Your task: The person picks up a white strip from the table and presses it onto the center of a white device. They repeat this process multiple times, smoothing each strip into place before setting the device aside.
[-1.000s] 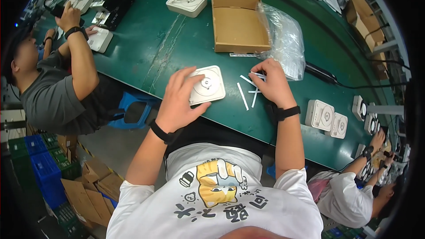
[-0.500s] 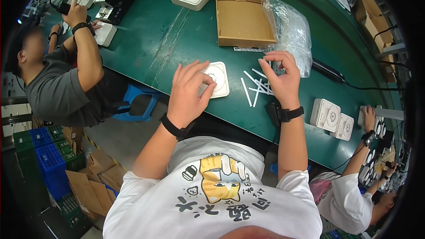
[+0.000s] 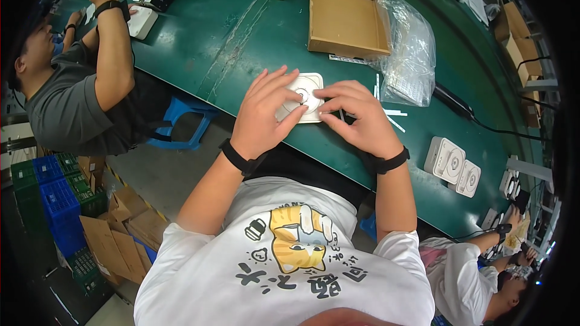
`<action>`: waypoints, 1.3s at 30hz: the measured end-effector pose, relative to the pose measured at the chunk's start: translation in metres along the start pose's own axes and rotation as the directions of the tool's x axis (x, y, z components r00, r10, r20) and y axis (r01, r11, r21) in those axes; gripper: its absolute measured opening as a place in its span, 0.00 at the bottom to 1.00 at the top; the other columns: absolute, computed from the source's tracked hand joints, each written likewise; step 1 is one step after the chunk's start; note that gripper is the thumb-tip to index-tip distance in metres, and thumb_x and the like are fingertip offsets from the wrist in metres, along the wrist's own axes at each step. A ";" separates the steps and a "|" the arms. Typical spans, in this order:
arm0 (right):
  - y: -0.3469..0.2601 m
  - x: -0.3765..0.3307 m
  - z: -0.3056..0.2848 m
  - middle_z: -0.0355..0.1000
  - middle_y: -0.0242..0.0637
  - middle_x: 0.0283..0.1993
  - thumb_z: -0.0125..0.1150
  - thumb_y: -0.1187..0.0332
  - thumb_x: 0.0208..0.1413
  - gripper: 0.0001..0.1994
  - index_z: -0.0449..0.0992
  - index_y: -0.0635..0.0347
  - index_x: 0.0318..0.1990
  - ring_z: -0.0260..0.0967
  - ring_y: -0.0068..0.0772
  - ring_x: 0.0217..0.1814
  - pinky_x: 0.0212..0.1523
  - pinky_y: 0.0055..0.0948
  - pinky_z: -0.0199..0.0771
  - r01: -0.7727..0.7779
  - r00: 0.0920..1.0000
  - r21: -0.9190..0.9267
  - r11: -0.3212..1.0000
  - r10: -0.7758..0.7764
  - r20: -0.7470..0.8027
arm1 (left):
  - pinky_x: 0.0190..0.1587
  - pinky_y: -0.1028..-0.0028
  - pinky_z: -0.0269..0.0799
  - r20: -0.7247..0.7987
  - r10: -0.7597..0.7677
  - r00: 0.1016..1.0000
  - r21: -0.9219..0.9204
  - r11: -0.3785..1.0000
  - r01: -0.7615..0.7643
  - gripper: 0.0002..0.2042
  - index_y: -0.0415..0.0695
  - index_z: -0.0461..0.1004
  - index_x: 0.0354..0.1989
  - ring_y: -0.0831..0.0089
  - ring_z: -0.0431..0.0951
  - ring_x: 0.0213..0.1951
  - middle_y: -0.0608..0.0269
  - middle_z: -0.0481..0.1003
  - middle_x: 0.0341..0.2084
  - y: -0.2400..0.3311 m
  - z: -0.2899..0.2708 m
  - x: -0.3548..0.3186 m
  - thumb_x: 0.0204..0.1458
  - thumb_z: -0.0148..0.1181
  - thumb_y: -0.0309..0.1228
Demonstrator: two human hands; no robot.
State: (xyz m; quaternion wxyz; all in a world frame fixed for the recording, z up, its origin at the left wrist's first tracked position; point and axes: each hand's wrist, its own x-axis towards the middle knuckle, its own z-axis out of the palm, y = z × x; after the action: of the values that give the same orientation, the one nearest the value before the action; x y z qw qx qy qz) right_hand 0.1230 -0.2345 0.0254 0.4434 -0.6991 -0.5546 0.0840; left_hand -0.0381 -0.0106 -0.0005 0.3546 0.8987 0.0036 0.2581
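On a scuffed green tabletop (image 3: 199, 54), left hand (image 3: 258, 113) and right hand (image 3: 361, 116) curl at a square white device (image 3: 310, 88), grips unclear; black characters (image 3: 324, 286) mark a white shirt (image 3: 205, 278).

The green bench (image 3: 205, 30) is being viewed steeply downward from the wearer's head through a fisheye lens; the left hand (image 3: 258, 111) and right hand (image 3: 362, 119) are being framed close, while details near the rim are perhaps being lost.
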 end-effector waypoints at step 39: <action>-0.022 0.007 0.012 0.83 0.33 0.41 0.83 0.76 0.57 0.08 0.95 0.54 0.43 0.81 0.37 0.42 0.45 0.37 0.80 -0.169 0.983 -0.177 0.970 0.151 -0.107 | 0.86 0.39 0.58 0.012 -0.093 0.996 -0.125 0.988 0.094 0.02 0.50 0.90 0.41 0.50 0.78 0.78 0.63 0.88 0.68 0.004 0.012 0.002 0.63 0.76 0.29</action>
State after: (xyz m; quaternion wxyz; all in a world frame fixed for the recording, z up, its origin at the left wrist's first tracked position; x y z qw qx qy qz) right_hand 0.1033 -0.2228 0.0365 0.3934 -0.7831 -0.4805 0.0348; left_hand -0.0316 -0.0207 -0.0045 0.4222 0.8743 0.0282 0.2379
